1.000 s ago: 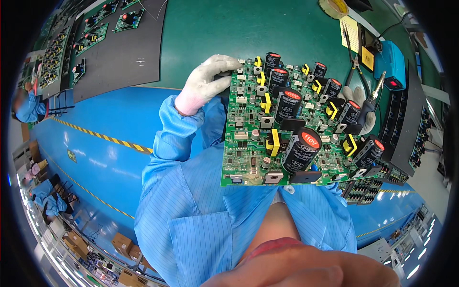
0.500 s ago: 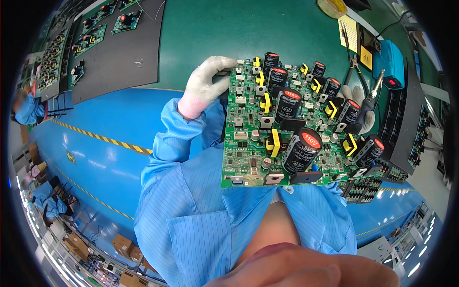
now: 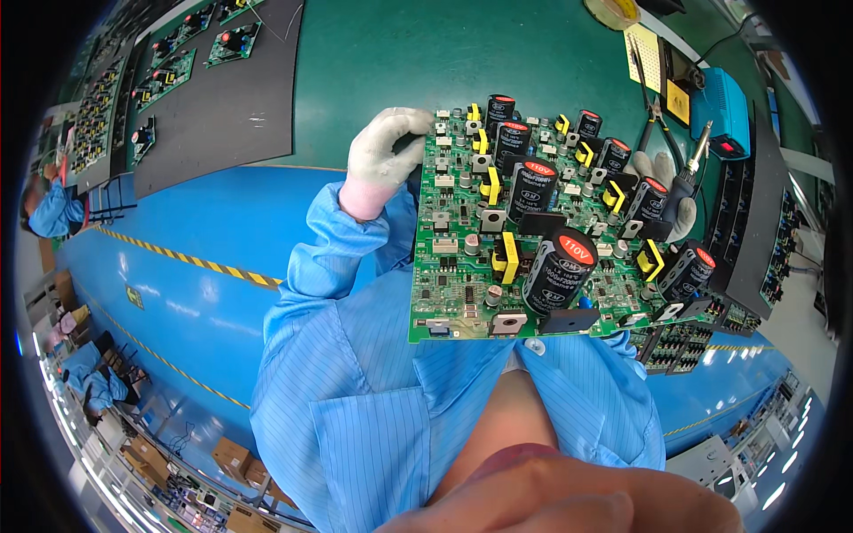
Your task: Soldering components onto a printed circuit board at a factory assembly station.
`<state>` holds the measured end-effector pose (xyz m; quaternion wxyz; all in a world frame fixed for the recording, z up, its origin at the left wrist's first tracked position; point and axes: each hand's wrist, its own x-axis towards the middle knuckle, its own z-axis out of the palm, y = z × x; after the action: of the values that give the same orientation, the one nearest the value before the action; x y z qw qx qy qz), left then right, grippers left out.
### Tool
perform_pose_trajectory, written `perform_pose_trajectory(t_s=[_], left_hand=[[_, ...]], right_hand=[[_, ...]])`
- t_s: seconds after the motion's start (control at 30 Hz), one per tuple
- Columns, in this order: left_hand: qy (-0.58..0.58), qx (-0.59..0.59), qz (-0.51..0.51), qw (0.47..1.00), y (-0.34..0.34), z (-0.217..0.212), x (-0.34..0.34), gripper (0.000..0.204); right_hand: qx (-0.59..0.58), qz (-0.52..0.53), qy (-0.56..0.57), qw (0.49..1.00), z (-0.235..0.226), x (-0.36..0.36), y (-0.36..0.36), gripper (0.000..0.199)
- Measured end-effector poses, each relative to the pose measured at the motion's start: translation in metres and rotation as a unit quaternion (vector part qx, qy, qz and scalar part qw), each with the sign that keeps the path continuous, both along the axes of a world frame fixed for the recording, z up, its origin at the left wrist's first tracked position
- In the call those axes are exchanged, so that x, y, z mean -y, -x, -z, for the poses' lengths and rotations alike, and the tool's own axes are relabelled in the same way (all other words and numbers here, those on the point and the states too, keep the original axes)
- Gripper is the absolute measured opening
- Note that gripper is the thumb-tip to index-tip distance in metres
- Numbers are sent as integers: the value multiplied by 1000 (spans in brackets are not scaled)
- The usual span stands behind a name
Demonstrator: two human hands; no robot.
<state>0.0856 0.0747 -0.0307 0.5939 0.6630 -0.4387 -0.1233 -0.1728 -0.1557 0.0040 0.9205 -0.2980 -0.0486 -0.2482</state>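
Observation:
A green circuit board panel [image 3: 444,298] is held up tilted in front of my chest, crowded with black capacitors [image 3: 560,271], yellow-wrapped transformers [image 3: 506,258] and other small parts. My left hand [image 3: 386,151], in a white glove, is closed with its fingertips on the panel's upper left corner. My right hand [image 3: 662,166], gloved too, is at the panel's right edge, partly hidden behind the capacitors. Between its fingers is the dark handle of a soldering iron [image 3: 681,186], its metal tip pointing up and away. How the fingers grip the panel's underside is hidden.
A blue soldering station [image 3: 727,111] stands at the right of the green workbench [image 3: 382,53], near pliers [image 3: 655,111] and a tape roll [image 3: 613,11]. More boards [image 3: 164,78] lie on a black mat [image 3: 253,115] at left. Racked boards [image 3: 675,348] are at right.
The panel and both hands have shifted very slightly up in the picture, and the soldering iron's tip moved slightly up with them. Both hands keep their hold.

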Motion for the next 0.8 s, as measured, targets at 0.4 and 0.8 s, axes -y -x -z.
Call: perform_pose_trajectory(t_s=[0.4,0.8], left_hand=[[-16,-69,30,997,-2,-4,2,27],[-32,-142,34,989,-2,-8,2,25]], right_hand=[[-93,69,-29,993,-7,-6,4,40],[0,-43,-53,998,-7,3,-8,37]])
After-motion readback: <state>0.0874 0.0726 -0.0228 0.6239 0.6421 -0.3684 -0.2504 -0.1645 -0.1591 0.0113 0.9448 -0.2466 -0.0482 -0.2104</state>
